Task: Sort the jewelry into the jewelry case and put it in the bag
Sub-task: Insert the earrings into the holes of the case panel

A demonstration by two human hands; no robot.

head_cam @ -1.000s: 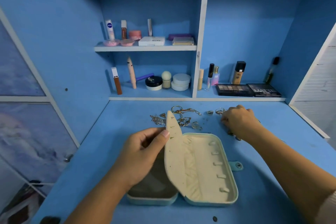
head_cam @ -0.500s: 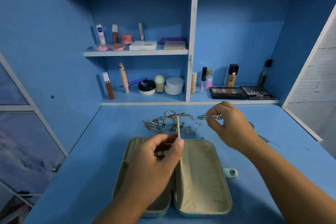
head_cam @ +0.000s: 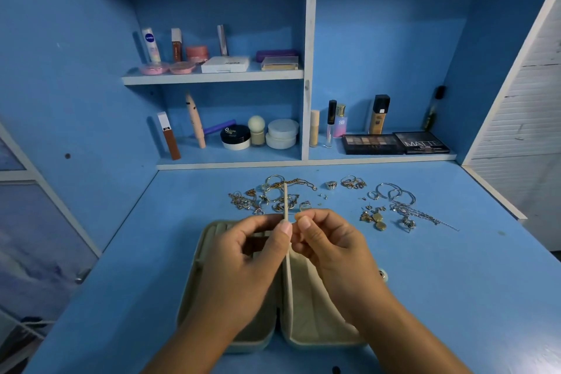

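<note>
Lying beneath the hands [head_cam: 239, 264] [head_cam: 337, 255]: jewelry case [head_cam: 306, 319]

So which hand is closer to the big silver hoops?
Right. The right hand is left of the silver hoops; the left hand is farther left, pinching the case's flap.

Brought right hand [head_cam: 331, 252] from loose jewelry [head_cam: 352, 183] to divider [head_cam: 285, 200], beside left hand [head_cam: 243, 267]; swung divider from tilted to upright.
</note>
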